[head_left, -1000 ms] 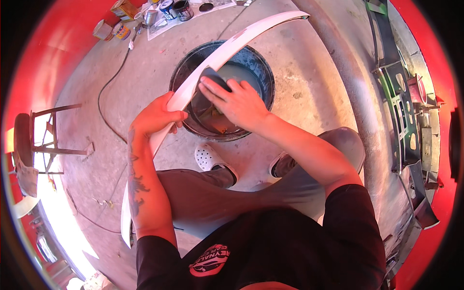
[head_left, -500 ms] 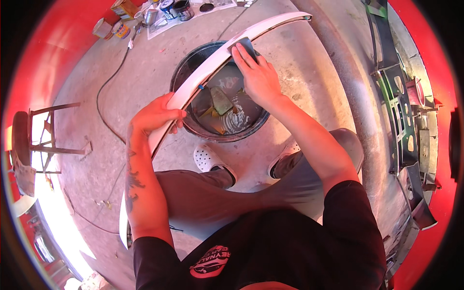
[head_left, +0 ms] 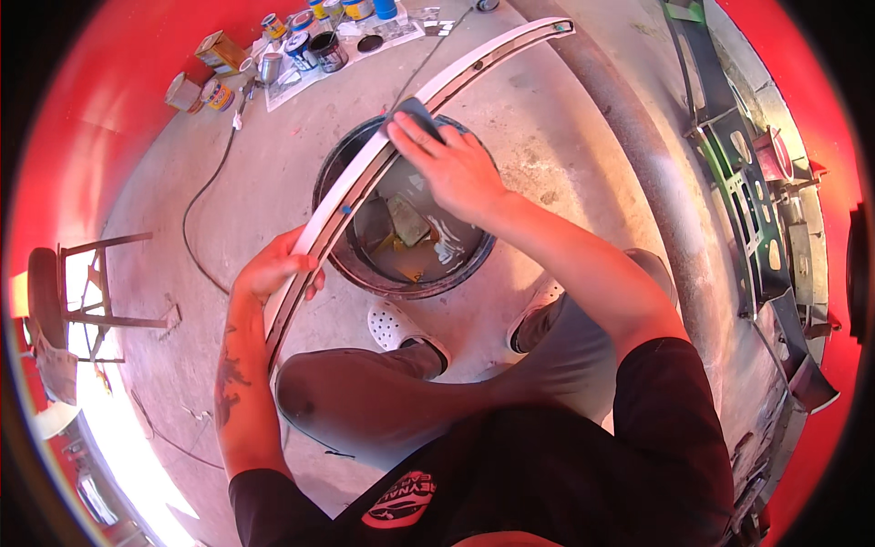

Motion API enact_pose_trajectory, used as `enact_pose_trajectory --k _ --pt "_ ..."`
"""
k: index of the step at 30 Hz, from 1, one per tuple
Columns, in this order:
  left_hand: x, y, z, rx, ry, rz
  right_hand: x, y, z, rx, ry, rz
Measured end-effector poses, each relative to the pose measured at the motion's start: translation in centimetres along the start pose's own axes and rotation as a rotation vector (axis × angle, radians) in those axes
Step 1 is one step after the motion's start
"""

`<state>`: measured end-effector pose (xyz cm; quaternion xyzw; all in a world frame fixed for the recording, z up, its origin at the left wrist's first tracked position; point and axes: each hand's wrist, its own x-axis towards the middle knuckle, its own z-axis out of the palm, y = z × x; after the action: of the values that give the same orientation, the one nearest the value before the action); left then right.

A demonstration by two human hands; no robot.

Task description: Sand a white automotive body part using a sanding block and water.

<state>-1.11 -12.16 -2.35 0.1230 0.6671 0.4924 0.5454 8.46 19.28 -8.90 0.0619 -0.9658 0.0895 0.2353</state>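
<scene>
Long white curved strip (head_left: 365, 178) is held slantwise over round black tub (head_left: 339, 258), likely so runoff drops back in. Dark sanding pad (head_left: 416, 115) is pressed flat on strip's upper stretch by right hand (head_left: 456, 169), fingers laid together over pad. Strip's lower part is steadied by left hand (head_left: 272, 271), fingers curled round its edge. Tub holds shallow murky water with a few sunken pads or blocks. Paint cans (head_left: 301, 46) are gathered on paper sheet on concrete floor (head_left: 565, 155), well apart. Metal stool (head_left: 87, 292) stands at left.
</scene>
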Motion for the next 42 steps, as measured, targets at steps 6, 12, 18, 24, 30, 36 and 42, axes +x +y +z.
enact_pose_trajectory --k 6,12,18,24,30,36,42 --pt "-8.0 1.6 0.3 -0.025 0.040 0.036 1.3 2.5 -6.1 -0.080 0.100 0.020" --pt "-14.0 0.4 3.7 -0.092 0.061 -0.030 -1.4 13.0 -11.2 -0.233 0.298 0.211" --pt "-18.4 -2.3 6.2 -0.069 0.059 -0.046 -4.7 21.7 -14.8 -0.163 0.324 0.395" --pt "-15.0 -1.4 7.5 -0.056 0.055 -0.032 -3.6 9.0 -12.3 -0.143 0.273 0.190" --pt "-10.9 -0.5 7.7 -0.129 0.038 0.031 -4.9 -9.2 -10.6 0.074 0.121 -0.116" --pt "-11.4 0.1 8.0 0.056 0.146 0.044 -3.8 -5.8 -10.5 -0.020 0.102 -0.014" --pt "-11.6 0.9 10.2 0.245 0.304 -0.017 -4.7 -4.8 -10.0 -0.043 0.014 0.117"
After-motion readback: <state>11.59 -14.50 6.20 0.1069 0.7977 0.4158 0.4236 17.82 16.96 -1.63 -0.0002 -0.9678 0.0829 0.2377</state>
